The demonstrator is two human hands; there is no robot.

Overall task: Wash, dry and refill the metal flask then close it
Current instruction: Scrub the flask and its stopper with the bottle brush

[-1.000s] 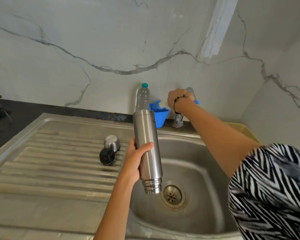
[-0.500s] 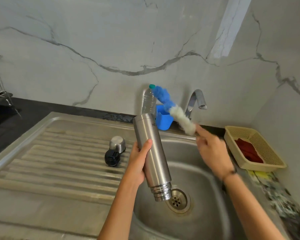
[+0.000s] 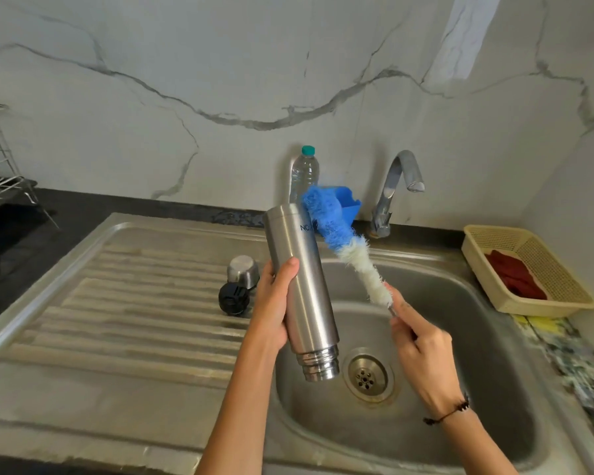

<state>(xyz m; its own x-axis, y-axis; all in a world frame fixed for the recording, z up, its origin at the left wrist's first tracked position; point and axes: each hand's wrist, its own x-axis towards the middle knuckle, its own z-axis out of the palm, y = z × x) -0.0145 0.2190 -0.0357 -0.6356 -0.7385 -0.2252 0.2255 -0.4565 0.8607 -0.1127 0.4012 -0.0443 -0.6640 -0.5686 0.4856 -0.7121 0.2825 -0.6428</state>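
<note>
Head view: left hand (image 3: 277, 305) grips metal flask (image 3: 301, 286) mouth-down over sink (image 3: 515, 323), likely draining. Right hand (image 3: 422, 351) grasps bottle brush (image 3: 343, 245) handle, bristles raised far, probably readied for scrubbing inside

The flask (image 3: 300, 293) is plain brushed silver with small dark lettering near its upturned base, and the brush (image 3: 343, 245) beside it has bristles that are bright blue at the far end and creamy white nearer the handle. On the grey steel draining board (image 3: 117, 320) sit a silver cap (image 3: 243, 268) and a black stopper (image 3: 233, 298), while behind them stand a clear bottle (image 3: 304, 173) with a teal cap and a blue holder (image 3: 348, 207). The wall (image 3: 220, 80) is white marble with grey veins, the worktop (image 3: 83, 207) is black, and the pale yellow basket (image 3: 528, 269) holds a dark red cloth (image 3: 513, 279).
</note>
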